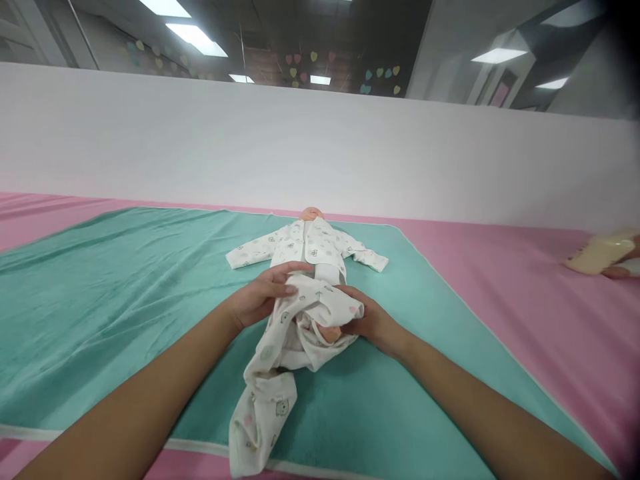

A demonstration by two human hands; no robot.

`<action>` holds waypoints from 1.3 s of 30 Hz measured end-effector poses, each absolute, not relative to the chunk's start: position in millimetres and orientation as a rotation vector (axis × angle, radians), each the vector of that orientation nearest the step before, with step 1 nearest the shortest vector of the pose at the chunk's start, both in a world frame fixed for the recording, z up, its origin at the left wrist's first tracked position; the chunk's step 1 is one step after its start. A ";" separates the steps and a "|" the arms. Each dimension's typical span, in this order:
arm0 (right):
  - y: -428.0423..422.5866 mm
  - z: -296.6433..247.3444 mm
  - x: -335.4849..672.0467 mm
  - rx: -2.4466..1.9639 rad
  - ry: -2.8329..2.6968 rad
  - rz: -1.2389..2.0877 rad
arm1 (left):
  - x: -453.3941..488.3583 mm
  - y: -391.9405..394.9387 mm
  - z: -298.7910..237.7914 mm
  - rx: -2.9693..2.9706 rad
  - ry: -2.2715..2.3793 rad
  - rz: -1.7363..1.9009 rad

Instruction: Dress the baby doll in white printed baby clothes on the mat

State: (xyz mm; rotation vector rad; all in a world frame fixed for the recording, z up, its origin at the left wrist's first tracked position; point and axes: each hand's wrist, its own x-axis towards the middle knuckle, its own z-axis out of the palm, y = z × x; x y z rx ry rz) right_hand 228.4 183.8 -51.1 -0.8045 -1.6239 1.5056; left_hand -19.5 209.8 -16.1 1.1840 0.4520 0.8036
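Note:
A baby doll [311, 213] lies on its back on a teal blanket [125, 287], its head toward the wall. It wears a white printed jacket [320, 241] with both sleeves spread out. White printed baby pants [267, 353] are bunched around its lower body, and one leg of them trails limp toward me. My left hand [260, 293] grips the waist edge at the left, thumb on top. My right hand [365, 317] grips the bunched cloth at the right, its fingers partly hidden under it. A bit of the doll's skin-coloured leg [330, 333] shows through the opening.
A pink sheet [500, 267] lies beneath the blanket. Behind rises a white low wall [300, 147] with glass above, bearing heart stickers. At the far right another person's hand [623, 269] is beside a pale yellow object [597, 253], which I cannot make out.

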 end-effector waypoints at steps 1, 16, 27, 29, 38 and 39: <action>184.7 -51.7 229.3 -0.814 -1.643 1.484 | -21.0 211.4 -17.0 1.160 0.472 0.857; 197.6 -67.3 237.2 -0.998 -1.600 1.164 | -26.6 211.8 -14.9 1.248 0.525 0.656; 204.8 -62.2 247.1 -0.969 -1.540 1.410 | -26.8 221.6 -25.9 1.149 0.514 0.864; 200.6 -53.8 247.2 -0.866 -1.489 1.392 | -21.8 219.8 -28.0 1.174 0.520 0.847; 197.7 11.8 217.1 -1.049 -1.877 1.095 | -0.8 214.1 -33.2 1.103 0.544 1.039; 200.8 16.3 208.7 -1.111 -2.014 1.035 | 0.2 213.4 -33.3 1.102 0.549 1.044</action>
